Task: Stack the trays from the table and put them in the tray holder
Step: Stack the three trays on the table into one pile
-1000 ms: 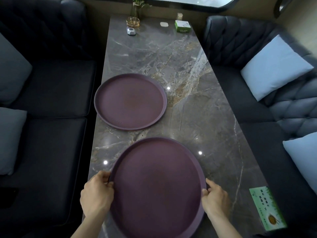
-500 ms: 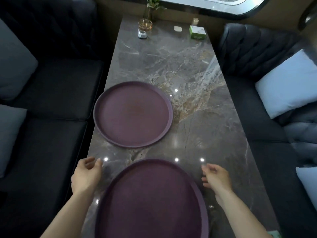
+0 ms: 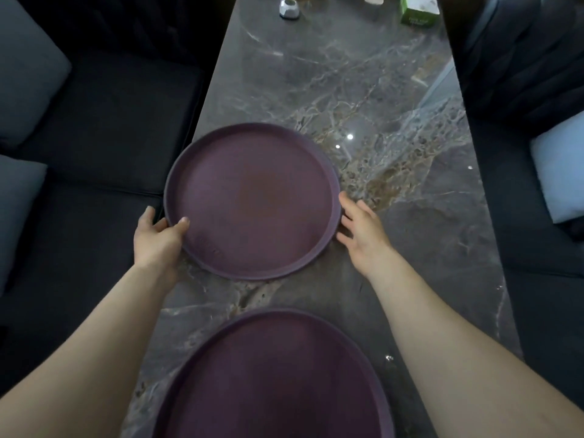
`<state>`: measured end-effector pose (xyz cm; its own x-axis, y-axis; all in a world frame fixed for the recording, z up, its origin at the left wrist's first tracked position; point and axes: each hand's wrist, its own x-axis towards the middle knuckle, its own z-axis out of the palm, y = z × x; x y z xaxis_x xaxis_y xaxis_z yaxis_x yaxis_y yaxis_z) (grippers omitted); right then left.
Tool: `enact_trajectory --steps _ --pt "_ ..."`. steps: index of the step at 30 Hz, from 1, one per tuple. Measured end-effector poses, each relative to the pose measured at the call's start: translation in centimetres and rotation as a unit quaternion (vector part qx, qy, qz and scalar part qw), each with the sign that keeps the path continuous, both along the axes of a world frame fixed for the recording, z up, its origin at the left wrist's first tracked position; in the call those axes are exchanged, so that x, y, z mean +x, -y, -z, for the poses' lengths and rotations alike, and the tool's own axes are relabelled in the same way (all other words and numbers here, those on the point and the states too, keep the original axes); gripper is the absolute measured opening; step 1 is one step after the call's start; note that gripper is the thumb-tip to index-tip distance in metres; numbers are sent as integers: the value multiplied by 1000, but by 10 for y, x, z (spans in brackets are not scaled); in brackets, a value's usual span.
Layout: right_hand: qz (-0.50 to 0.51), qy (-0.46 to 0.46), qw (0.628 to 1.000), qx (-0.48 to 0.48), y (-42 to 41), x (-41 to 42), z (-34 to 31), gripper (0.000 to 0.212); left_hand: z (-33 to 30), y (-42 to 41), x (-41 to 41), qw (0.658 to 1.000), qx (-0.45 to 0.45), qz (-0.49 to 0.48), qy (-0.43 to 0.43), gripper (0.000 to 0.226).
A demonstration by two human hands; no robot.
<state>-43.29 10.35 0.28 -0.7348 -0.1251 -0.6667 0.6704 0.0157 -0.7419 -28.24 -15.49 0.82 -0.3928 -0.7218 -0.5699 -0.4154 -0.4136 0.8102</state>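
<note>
Two round purple trays lie on the grey marble table (image 3: 395, 216). The far tray (image 3: 252, 200) sits toward the table's left edge, and the near tray (image 3: 275, 374) lies at the bottom of the view between my forearms. My left hand (image 3: 158, 238) grips the far tray's left rim, thumb over the lip and fingers beneath. My right hand (image 3: 363, 232) has its fingers spread at the far tray's right rim, touching or nearly touching it. No tray holder is in view.
Dark sofas flank the table, with pale cushions on the left (image 3: 28, 74) and right (image 3: 559, 172). At the table's far end stand a green box (image 3: 418, 11) and a small white object (image 3: 289, 7).
Both hands let go of the near tray and reached forward to the far tray. My left hand has taken hold of its rim. The view moved forward over the table.
</note>
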Motion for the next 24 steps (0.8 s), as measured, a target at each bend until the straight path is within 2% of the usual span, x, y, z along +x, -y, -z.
enact_trajectory --steps 2,4,6,11,15,20,24 --pt "15 13 1000 -6 4 -2 7 110 5 4 3 1000 -4 -6 13 81" --pt "41 -10 999 0 0 -3 12 89 6 6 8 1000 -15 -6 16 82" --pt "72 -37 996 40 -3 0 6 67 1 7 14 1000 -23 -10 -1 79" --pt "112 -127 966 196 -34 36 -22 46 -19 -6 43 999 -11 1 -39 73" --pt "125 -145 946 262 -65 96 -29 27 -23 -24 86 998 5 42 -38 72" --pt "111 -158 922 335 -104 181 -32 18 -41 -45 144 996 5 80 -43 72" --pt "98 -133 913 374 -130 250 -29 16 -40 -56 191 992 -24 123 -8 71"
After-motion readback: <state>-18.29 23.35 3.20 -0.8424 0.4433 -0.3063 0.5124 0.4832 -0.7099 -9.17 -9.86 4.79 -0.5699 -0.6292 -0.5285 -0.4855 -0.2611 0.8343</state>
